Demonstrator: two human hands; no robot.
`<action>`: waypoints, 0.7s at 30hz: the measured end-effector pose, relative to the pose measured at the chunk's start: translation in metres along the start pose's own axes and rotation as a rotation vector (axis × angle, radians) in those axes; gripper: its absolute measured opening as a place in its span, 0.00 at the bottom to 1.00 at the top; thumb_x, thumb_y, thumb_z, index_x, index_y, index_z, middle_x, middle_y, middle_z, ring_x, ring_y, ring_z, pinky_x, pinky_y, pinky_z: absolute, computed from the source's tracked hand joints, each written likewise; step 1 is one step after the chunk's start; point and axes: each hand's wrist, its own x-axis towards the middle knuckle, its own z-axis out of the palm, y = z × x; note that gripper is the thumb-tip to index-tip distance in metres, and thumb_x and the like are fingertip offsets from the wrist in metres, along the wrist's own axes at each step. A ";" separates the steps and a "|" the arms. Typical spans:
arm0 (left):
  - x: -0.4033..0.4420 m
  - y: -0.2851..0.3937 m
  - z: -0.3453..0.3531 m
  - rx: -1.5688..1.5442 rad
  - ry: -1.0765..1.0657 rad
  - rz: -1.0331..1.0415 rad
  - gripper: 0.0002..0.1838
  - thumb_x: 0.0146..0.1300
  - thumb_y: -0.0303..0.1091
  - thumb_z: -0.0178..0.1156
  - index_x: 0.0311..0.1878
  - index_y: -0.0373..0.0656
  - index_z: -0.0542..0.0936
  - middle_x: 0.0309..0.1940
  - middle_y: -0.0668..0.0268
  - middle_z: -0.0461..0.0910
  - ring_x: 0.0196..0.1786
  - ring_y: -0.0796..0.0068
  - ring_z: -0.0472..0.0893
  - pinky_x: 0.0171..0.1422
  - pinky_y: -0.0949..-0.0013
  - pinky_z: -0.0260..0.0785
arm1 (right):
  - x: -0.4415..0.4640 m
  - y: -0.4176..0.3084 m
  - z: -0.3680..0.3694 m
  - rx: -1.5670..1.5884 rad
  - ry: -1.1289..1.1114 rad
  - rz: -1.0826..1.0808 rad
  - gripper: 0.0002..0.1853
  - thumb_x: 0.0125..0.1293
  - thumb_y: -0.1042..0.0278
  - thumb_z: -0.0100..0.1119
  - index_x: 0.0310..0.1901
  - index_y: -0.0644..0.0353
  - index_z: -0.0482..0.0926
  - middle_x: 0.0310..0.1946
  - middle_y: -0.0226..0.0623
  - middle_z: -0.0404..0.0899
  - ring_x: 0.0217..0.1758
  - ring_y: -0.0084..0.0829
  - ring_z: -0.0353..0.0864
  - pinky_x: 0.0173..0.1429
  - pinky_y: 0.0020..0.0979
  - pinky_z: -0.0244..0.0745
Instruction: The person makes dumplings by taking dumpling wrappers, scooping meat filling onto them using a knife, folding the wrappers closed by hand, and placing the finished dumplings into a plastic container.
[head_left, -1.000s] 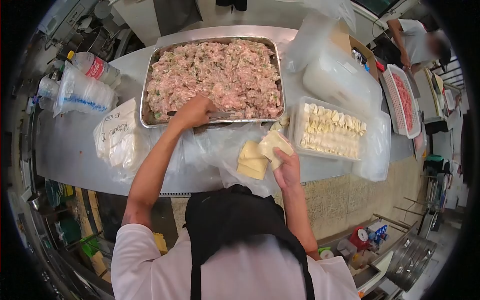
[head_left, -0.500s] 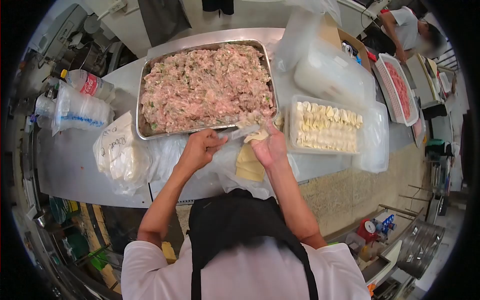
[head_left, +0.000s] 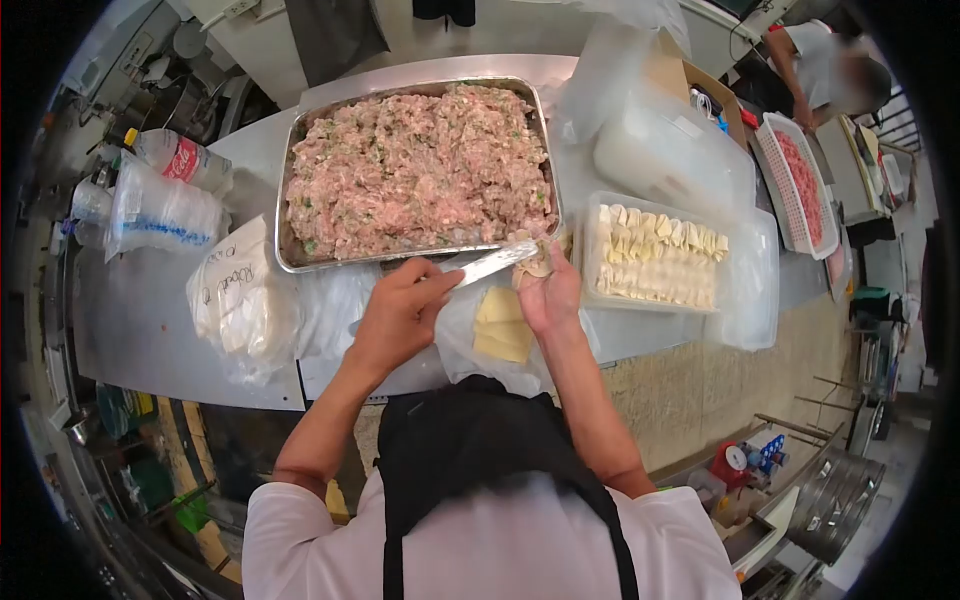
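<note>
My left hand [head_left: 405,305] is closed around the end of a flat metal spatula [head_left: 497,264], whose blade points right over the near edge of the meat tray. On the fingers of my right hand [head_left: 550,300] lies a dumpling wrapper [head_left: 533,266], with the blade's tip against it. A large metal tray [head_left: 420,250] of minced meat with green bits [head_left: 415,170] stands just beyond both hands. Below them, a stack of yellowish square wrappers [head_left: 503,325] rests on clear plastic. A plastic box [head_left: 650,303] with rows of folded dumplings [head_left: 660,245] sits right of my right hand.
At left are a bag of white wrappers [head_left: 245,305], a bag of clear plastic cups [head_left: 165,215] and a cola bottle [head_left: 185,155]. Translucent lids [head_left: 675,150] lie at the back right. A co-worker [head_left: 820,70] is beyond a white basket of meat [head_left: 800,185].
The spatula's blade has tilted upward to the right and shows more of its flat face. My left hand has turned, and the wrapper in my right hand looks more gathered.
</note>
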 end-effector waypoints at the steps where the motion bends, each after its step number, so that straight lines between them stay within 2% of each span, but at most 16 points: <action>1: 0.002 -0.008 0.013 -0.019 0.030 0.063 0.19 0.55 0.16 0.66 0.50 0.43 0.87 0.34 0.60 0.80 0.35 0.63 0.83 0.38 0.64 0.74 | 0.004 0.003 -0.002 0.031 -0.021 0.007 0.22 0.82 0.62 0.36 0.66 0.71 0.68 0.62 0.50 0.74 0.65 0.43 0.74 0.75 0.46 0.67; 3: 0.000 -0.021 0.023 -0.033 0.068 0.129 0.19 0.55 0.15 0.66 0.50 0.42 0.87 0.35 0.60 0.80 0.34 0.64 0.83 0.37 0.65 0.74 | 0.006 0.005 0.002 0.062 -0.051 0.015 0.22 0.82 0.63 0.36 0.66 0.70 0.68 0.61 0.49 0.75 0.65 0.42 0.74 0.74 0.45 0.68; 5: -0.007 -0.031 0.023 0.156 -0.081 0.131 0.19 0.55 0.15 0.66 0.50 0.42 0.87 0.36 0.60 0.80 0.33 0.63 0.83 0.37 0.65 0.74 | 0.002 0.000 0.010 0.049 -0.005 -0.002 0.20 0.80 0.62 0.43 0.63 0.69 0.72 0.58 0.44 0.77 0.62 0.39 0.76 0.72 0.43 0.70; 6: -0.008 -0.024 0.019 0.149 -0.096 0.142 0.19 0.55 0.15 0.66 0.50 0.42 0.87 0.36 0.60 0.80 0.33 0.63 0.83 0.37 0.65 0.74 | 0.001 -0.003 0.005 0.056 0.007 -0.016 0.20 0.80 0.62 0.43 0.63 0.69 0.72 0.58 0.44 0.77 0.62 0.39 0.76 0.72 0.43 0.70; 9: -0.009 0.003 0.006 0.002 0.029 0.046 0.20 0.55 0.13 0.65 0.51 0.41 0.87 0.36 0.60 0.80 0.33 0.63 0.83 0.38 0.62 0.75 | -0.001 -0.005 -0.005 0.072 -0.038 -0.029 0.21 0.80 0.63 0.43 0.65 0.70 0.71 0.59 0.46 0.76 0.64 0.40 0.75 0.74 0.43 0.68; 11: -0.004 -0.020 0.030 0.005 0.015 0.085 0.20 0.55 0.13 0.65 0.51 0.41 0.87 0.36 0.60 0.80 0.33 0.65 0.82 0.38 0.64 0.74 | -0.003 -0.004 0.004 0.031 -0.095 0.007 0.24 0.78 0.64 0.43 0.69 0.70 0.64 0.65 0.49 0.71 0.70 0.43 0.71 0.75 0.47 0.67; 12: -0.001 -0.023 0.033 0.008 0.001 0.124 0.20 0.55 0.13 0.65 0.50 0.40 0.87 0.35 0.61 0.80 0.33 0.66 0.82 0.37 0.65 0.74 | -0.005 -0.007 0.007 0.029 -0.104 0.013 0.24 0.78 0.64 0.43 0.69 0.70 0.64 0.65 0.49 0.71 0.70 0.43 0.71 0.75 0.47 0.67; 14: -0.003 -0.029 0.027 -0.020 0.002 0.105 0.19 0.55 0.13 0.64 0.50 0.40 0.87 0.35 0.61 0.80 0.33 0.66 0.81 0.37 0.66 0.73 | -0.011 -0.015 0.007 -0.012 -0.404 0.078 0.29 0.71 0.66 0.49 0.70 0.70 0.64 0.68 0.47 0.69 0.72 0.43 0.68 0.79 0.43 0.60; 15: -0.002 -0.027 0.023 -0.058 -0.010 0.083 0.19 0.55 0.14 0.64 0.50 0.40 0.87 0.34 0.62 0.80 0.33 0.67 0.81 0.37 0.67 0.72 | -0.014 -0.015 0.005 -0.011 -0.401 0.071 0.29 0.71 0.66 0.49 0.70 0.70 0.64 0.68 0.47 0.69 0.72 0.43 0.68 0.79 0.43 0.60; 17: -0.001 -0.014 0.006 -0.095 -0.018 0.024 0.19 0.55 0.14 0.64 0.50 0.41 0.87 0.34 0.60 0.79 0.33 0.64 0.81 0.37 0.65 0.73 | -0.020 -0.015 -0.003 -0.194 -0.465 -0.010 0.34 0.63 0.73 0.53 0.72 0.67 0.61 0.70 0.45 0.66 0.73 0.45 0.68 0.77 0.43 0.63; 18: 0.000 -0.007 -0.002 -0.125 -0.021 -0.036 0.20 0.55 0.15 0.65 0.50 0.42 0.87 0.35 0.59 0.79 0.33 0.61 0.81 0.37 0.63 0.73 | -0.020 -0.012 -0.008 -0.194 -0.463 -0.010 0.34 0.63 0.73 0.53 0.72 0.67 0.61 0.70 0.45 0.66 0.73 0.45 0.68 0.77 0.43 0.63; 20: -0.001 -0.003 -0.008 -0.120 -0.038 -0.044 0.19 0.54 0.15 0.65 0.50 0.42 0.88 0.34 0.59 0.79 0.33 0.62 0.80 0.37 0.63 0.72 | -0.019 -0.004 -0.015 -0.651 -0.365 -0.199 0.36 0.55 0.82 0.57 0.70 0.66 0.65 0.65 0.45 0.73 0.68 0.44 0.75 0.72 0.40 0.70; 21: -0.003 -0.003 -0.007 -0.099 -0.071 -0.016 0.19 0.54 0.15 0.65 0.50 0.42 0.88 0.33 0.59 0.79 0.33 0.62 0.81 0.37 0.63 0.72 | -0.021 -0.003 -0.012 -0.651 -0.364 -0.199 0.36 0.55 0.82 0.57 0.70 0.66 0.65 0.65 0.45 0.73 0.68 0.44 0.75 0.72 0.40 0.70</action>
